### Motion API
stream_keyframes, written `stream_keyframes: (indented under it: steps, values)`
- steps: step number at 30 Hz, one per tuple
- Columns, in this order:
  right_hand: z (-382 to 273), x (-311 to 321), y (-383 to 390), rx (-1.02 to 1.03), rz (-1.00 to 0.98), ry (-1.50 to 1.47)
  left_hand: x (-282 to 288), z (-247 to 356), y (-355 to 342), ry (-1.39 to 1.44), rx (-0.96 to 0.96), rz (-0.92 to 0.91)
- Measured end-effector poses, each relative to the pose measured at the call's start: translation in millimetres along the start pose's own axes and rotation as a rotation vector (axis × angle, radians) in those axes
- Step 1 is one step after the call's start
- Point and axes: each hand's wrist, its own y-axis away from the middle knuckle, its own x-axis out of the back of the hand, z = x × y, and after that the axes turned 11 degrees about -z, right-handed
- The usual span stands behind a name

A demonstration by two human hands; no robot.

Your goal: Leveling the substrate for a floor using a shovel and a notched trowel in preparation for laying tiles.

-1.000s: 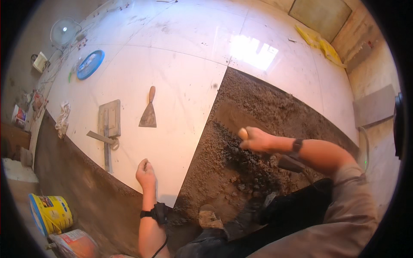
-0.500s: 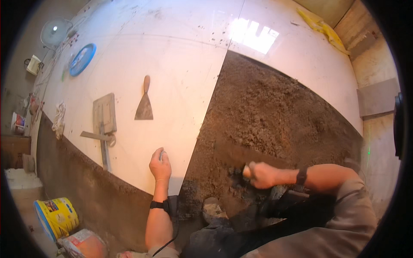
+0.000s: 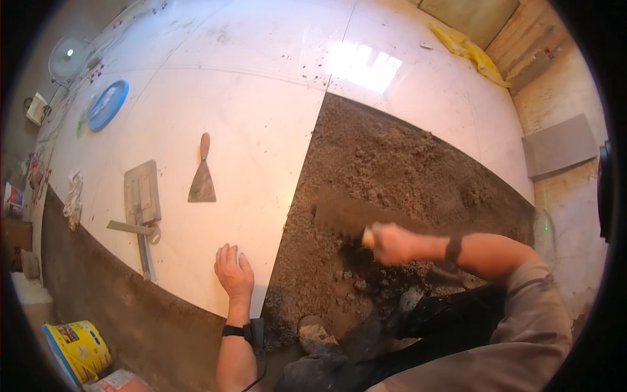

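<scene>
My left hand (image 3: 235, 272) lies on the near corner of a large white tile (image 3: 255, 163), its fingers spread and nothing visibly in them. My right hand (image 3: 394, 244) is closed round the pale handle of a trowel (image 3: 353, 217). Its long dark blade, smeared by motion, lies over the loose brown mortar bed (image 3: 385, 157) right of the tile and blends into it. On the tile, left of my left hand, are a wooden-handled scraper (image 3: 204, 176), a flat rectangular float (image 3: 142, 189) and an angled metal tool (image 3: 142, 235) overlapping it.
A blue round lid (image 3: 108, 106) and a crumpled whitish cloth (image 3: 73, 196) sit farther left. A yellow bucket (image 3: 83, 349) stands at the lower left. Yellow sheeting (image 3: 470, 52) lies along the far right wall, and a grey slab (image 3: 560, 147) leans there. My shoe (image 3: 315, 333) rests at the mortar's near edge.
My left hand has gone from curled fingers to spread fingers on the tile. My right hand has moved slightly up and left with the trowel. The whole view has shifted a little.
</scene>
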Motion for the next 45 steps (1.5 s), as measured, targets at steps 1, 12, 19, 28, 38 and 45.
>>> stream_keyframes:
  steps: [1,12,19,28,38,45]
  values:
    - [11.2,17.2,-19.2,0.028,0.196,-0.015,-6.2,2.2,-1.5,-0.056,0.067,-0.065]
    - [78.5,-19.0,-5.7,0.034,-0.258,0.240,-33.9,24.8,-62.1,-0.130,0.032,0.040]
    - [59.8,127.9,-75.4,-0.052,0.417,-0.022,-65.9,64.7,-153.6,-0.113,-0.006,0.029]
    - [86.7,108.0,-36.1,-0.071,-0.112,0.064,-81.4,124.0,-201.7,-0.270,0.410,0.012]
    - [131.1,139.0,-124.0,0.095,0.417,-0.030,-90.9,127.1,-210.6,-0.321,0.411,0.001]
    - [153.0,172.2,-70.7,-0.022,0.440,-0.009,-87.0,125.8,-204.7,-0.433,0.382,0.043]
